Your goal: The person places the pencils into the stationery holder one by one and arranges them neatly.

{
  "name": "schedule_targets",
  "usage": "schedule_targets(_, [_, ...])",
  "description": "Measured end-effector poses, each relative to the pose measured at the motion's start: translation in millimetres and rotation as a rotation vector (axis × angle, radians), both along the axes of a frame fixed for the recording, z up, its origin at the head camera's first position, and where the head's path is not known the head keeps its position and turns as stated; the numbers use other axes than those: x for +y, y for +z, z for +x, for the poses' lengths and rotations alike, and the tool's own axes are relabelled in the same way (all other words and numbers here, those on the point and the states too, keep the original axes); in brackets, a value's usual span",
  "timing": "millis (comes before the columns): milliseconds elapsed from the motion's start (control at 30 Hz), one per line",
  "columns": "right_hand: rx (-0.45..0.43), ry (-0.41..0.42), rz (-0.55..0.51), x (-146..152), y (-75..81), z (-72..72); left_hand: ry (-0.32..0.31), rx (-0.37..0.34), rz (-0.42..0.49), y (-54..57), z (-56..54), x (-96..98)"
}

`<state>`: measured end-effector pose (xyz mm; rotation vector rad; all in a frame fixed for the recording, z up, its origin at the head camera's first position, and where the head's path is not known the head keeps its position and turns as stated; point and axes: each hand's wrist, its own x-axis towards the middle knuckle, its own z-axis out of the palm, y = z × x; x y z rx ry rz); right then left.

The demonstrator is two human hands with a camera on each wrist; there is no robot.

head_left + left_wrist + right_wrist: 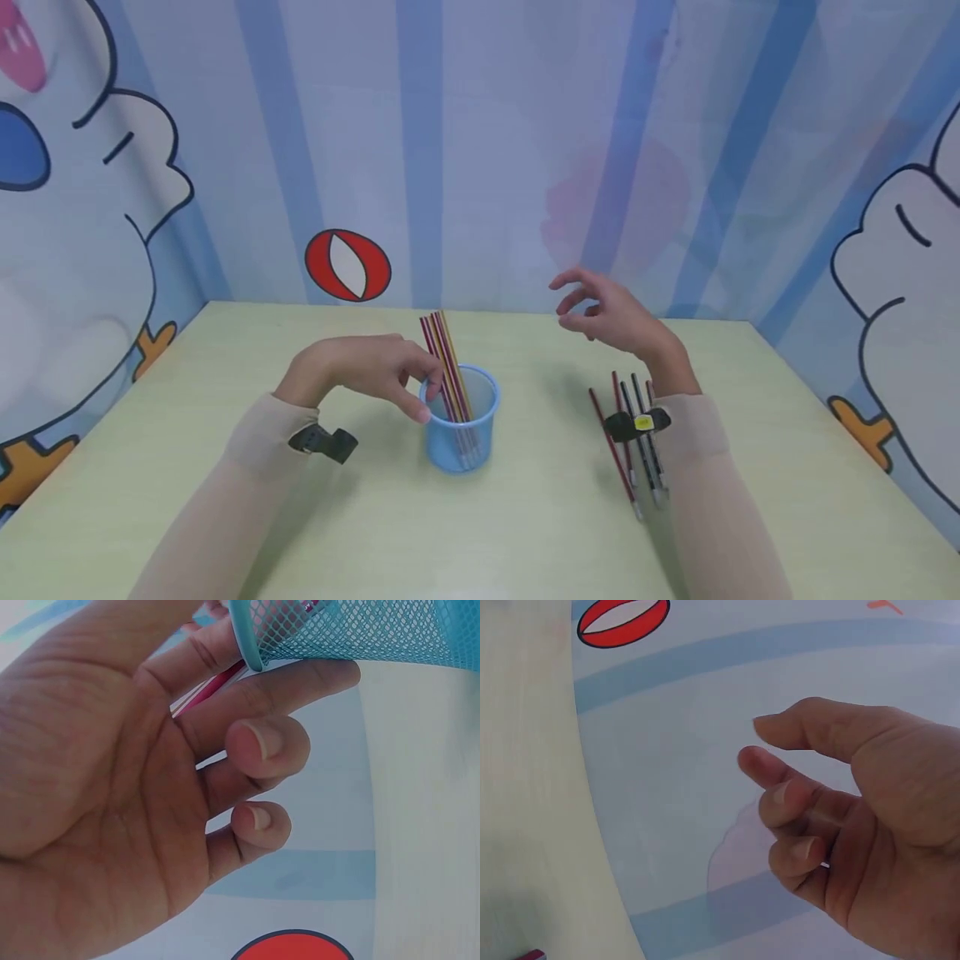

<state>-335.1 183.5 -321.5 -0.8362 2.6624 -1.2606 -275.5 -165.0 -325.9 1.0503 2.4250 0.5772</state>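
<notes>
A light blue mesh pencil cup stands upright on the table. Several slim pencils, dark red and yellow, lean inside it. My left hand grips the cup's rim from the left, with a finger inside. In the left wrist view another finger lies along the outside of the mesh, and part of the grip is cut off at the top. My right hand hovers over the table's back right, fingers loosely bent, holding nothing. Below it, more pencils, red and dark, lie on the table, partly hidden by the wrist strap.
The pale yellow table meets a blue striped backdrop at its back edge. Printed cartoon figures cover the left and right side panels. Each wrist wears a dark strap over a beige sleeve.
</notes>
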Motion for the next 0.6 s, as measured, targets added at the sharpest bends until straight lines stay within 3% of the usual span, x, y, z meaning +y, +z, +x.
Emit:
schedule_targets(367, [-0.327,0.119,0.279,31,-23.3,-14.1,0.024,-0.014,-0.007,-0.5,-0.2,0.1])
schedule_targets(600, [-0.42,0.139,0.361,39,-35.3,-17.8,0.018,-0.01,0.003,1.0,-0.1,-0.3])
